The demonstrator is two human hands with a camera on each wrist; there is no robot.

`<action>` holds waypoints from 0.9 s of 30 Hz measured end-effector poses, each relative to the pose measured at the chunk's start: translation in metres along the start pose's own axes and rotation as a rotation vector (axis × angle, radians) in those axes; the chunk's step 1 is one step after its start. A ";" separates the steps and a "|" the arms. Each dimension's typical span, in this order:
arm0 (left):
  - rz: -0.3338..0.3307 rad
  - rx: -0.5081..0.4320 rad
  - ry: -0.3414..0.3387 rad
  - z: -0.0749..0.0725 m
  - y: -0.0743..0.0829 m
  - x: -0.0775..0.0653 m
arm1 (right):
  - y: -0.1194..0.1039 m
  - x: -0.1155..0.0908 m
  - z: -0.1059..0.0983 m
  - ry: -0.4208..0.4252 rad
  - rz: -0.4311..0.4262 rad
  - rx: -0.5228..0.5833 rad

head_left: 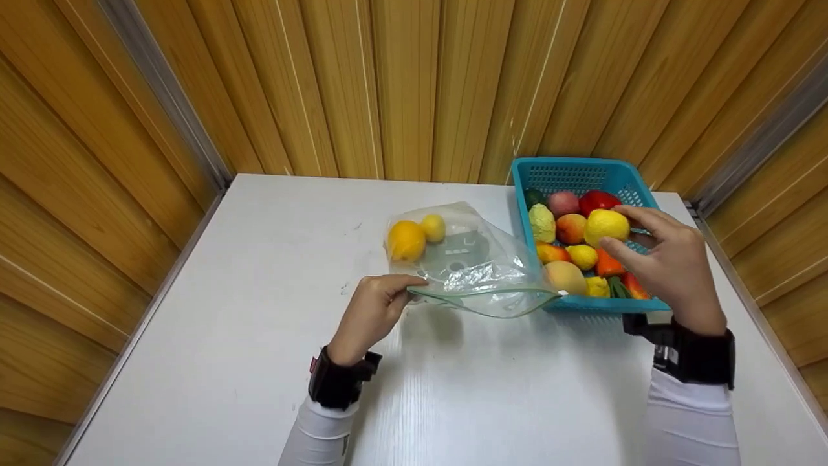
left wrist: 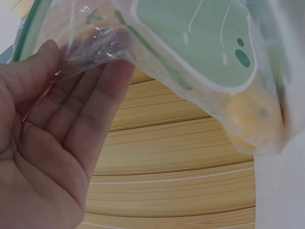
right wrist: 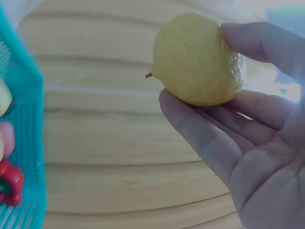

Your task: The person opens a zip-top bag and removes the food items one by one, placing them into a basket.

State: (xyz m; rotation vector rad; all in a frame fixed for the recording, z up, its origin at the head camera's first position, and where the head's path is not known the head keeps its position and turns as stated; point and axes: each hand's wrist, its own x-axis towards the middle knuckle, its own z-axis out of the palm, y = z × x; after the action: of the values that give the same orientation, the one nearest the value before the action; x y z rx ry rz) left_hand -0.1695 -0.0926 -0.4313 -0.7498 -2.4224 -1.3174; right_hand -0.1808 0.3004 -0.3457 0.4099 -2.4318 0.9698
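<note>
My left hand (head_left: 375, 310) pinches the left end of the green-edged mouth of a clear zip bag (head_left: 491, 259), thumb above and fingers beneath. An orange (head_left: 406, 241) and a smaller yellow fruit (head_left: 433, 228) lie at the bag's far left end. The left wrist view shows the bag's pale green print (left wrist: 200, 43) and the orange (left wrist: 255, 117) through the plastic. Over the basket, my right hand (head_left: 669, 259) holds a yellow pear (head_left: 606, 226) between thumb and fingers. Seen from the right wrist, the pear (right wrist: 198, 59) has a short brown stem pointing away from the palm.
A teal basket (head_left: 579, 162) stands at the back right, filled with several fruits and vegetables, among them a peach (head_left: 565, 278) and a red pepper (head_left: 596, 202). The bag's right corner overlaps its near left side. Wood-patterned walls (head_left: 401, 84) border the white table (head_left: 259, 272).
</note>
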 end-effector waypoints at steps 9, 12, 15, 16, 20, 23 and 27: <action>0.002 -0.003 0.000 0.000 -0.001 0.000 | 0.048 0.028 0.002 -0.154 0.202 -0.111; -0.003 0.000 0.002 0.000 -0.001 0.000 | 0.064 0.036 0.003 -0.242 0.270 -0.156; -0.008 0.000 0.002 0.000 0.001 -0.001 | 0.078 0.044 0.005 -0.331 0.344 -0.181; -0.008 0.002 0.003 0.000 0.001 -0.001 | 0.082 0.046 0.005 -0.359 0.366 -0.184; -0.005 0.008 0.001 0.000 0.000 0.000 | 0.096 0.052 0.006 -0.455 0.425 -0.175; -0.006 0.011 0.001 0.000 0.000 0.000 | 0.106 0.055 0.007 -0.532 0.472 -0.164; -0.006 0.011 0.002 -0.001 0.000 0.000 | 0.118 0.059 0.008 -0.620 0.508 -0.171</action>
State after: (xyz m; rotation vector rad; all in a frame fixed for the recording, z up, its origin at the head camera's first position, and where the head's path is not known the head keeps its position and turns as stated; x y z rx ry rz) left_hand -0.1689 -0.0932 -0.4309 -0.7385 -2.4297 -1.3056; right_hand -0.2844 0.3727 -0.3848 0.0152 -3.2589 0.9081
